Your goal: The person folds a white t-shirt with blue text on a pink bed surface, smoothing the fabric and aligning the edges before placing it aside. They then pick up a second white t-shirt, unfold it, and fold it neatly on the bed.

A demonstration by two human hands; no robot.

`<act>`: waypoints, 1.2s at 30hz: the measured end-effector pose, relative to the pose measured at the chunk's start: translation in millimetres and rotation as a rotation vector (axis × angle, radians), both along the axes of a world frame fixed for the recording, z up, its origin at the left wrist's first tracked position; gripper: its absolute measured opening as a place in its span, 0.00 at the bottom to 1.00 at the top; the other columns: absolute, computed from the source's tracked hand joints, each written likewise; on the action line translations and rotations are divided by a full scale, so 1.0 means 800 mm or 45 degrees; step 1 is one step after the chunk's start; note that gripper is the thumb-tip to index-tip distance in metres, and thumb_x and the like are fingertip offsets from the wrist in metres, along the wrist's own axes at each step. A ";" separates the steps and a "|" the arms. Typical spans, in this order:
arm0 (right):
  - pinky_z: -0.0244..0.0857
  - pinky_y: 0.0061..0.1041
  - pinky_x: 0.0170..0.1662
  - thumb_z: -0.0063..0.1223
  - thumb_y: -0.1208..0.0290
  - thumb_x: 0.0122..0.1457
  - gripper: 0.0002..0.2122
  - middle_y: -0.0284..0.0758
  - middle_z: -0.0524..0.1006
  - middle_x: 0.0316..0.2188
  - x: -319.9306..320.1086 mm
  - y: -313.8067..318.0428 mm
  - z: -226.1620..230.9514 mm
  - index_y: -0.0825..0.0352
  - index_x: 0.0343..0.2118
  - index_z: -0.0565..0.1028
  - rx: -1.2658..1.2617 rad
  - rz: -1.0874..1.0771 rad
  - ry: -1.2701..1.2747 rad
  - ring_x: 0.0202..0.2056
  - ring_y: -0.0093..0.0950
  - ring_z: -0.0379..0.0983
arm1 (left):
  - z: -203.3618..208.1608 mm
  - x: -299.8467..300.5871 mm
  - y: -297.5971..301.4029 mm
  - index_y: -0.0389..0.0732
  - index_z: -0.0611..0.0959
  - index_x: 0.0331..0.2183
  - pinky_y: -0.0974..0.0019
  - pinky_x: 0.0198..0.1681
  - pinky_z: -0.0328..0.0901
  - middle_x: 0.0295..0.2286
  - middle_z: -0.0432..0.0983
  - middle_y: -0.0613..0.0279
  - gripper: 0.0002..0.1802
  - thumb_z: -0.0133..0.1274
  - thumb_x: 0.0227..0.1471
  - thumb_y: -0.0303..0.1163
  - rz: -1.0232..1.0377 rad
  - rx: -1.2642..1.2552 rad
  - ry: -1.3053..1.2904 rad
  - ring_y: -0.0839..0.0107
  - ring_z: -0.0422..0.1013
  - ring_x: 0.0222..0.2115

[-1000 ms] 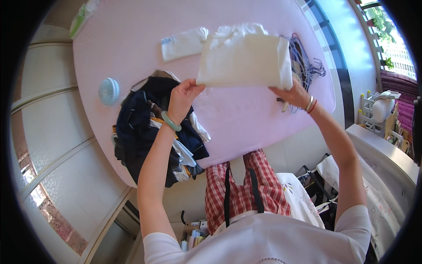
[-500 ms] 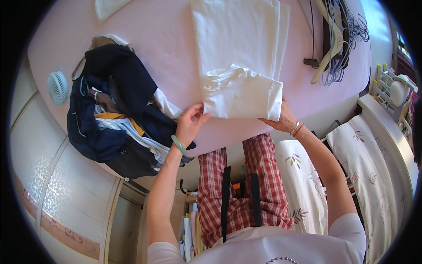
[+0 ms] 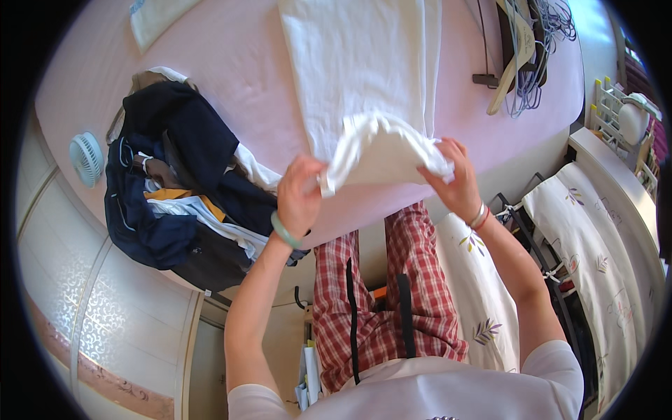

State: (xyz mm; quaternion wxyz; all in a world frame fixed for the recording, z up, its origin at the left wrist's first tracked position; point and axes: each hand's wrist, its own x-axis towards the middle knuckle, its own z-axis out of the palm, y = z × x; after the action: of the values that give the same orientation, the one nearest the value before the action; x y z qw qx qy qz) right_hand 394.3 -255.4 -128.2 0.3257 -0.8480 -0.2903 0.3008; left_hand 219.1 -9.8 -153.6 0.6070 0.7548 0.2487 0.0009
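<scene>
A long white garment [image 3: 364, 63] stretches over the pink bed sheet, running away from me. Its near end is a folded white section [image 3: 385, 157], lifted off the sheet and bowed upward in the middle. My left hand [image 3: 299, 199] pinches the left corner of this section, fingers closed. On the other side, my right hand [image 3: 456, 183] has its right corner between thumb and fingers. To the left of my left hand lies a heap of dark clothes [image 3: 182, 129], with white, brown and orange pieces among them.
Several hangers [image 3: 518, 63] are bunched at the far right of the pink sheet [image 3: 238, 42]. A small pale blue fan [image 3: 85, 159] stands at the left edge. Another white cloth [image 3: 157, 21] lies at the far left. Below right are patterned cream covers [image 3: 483, 294].
Both hands have gripped the corners of the folded near end and raised it from the bed. Its flat panel has become an arched fold. The view has shifted slightly.
</scene>
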 end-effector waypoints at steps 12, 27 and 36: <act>0.57 0.37 0.53 0.54 0.77 0.49 0.10 0.32 0.76 0.43 -0.124 -0.111 0.004 0.64 0.37 0.74 -0.366 0.204 0.157 0.47 0.33 0.70 | 0.013 -0.141 -0.058 0.48 0.80 0.36 0.57 0.46 0.61 0.38 0.71 0.63 0.17 0.54 0.40 0.21 -0.851 0.437 0.035 0.62 0.68 0.43; 0.67 0.22 0.29 0.52 0.64 0.55 0.13 0.30 0.77 0.29 -0.067 -0.079 -0.032 0.68 0.38 0.75 -0.227 -1.171 0.874 0.29 0.20 0.73 | 0.015 0.007 -0.211 0.41 0.79 0.33 0.57 0.41 0.64 0.31 0.73 0.55 0.11 0.59 0.46 0.35 -0.374 0.043 0.254 0.58 0.71 0.34; 0.66 0.20 0.34 0.57 0.70 0.56 0.13 0.31 0.75 0.34 -0.020 -0.142 -0.048 0.67 0.42 0.73 -0.104 -1.001 0.253 0.31 0.19 0.70 | 0.018 0.016 -0.240 0.37 0.80 0.34 0.67 0.30 0.67 0.28 0.74 0.58 0.06 0.51 0.56 0.29 0.166 -0.552 0.249 0.69 0.71 0.27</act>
State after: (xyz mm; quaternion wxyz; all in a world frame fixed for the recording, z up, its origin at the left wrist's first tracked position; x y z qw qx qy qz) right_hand 378.3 -369.3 -166.2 0.4083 -0.8734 0.1011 0.2454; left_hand 231.9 -201.7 -138.8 0.7264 0.5858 0.3488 -0.0864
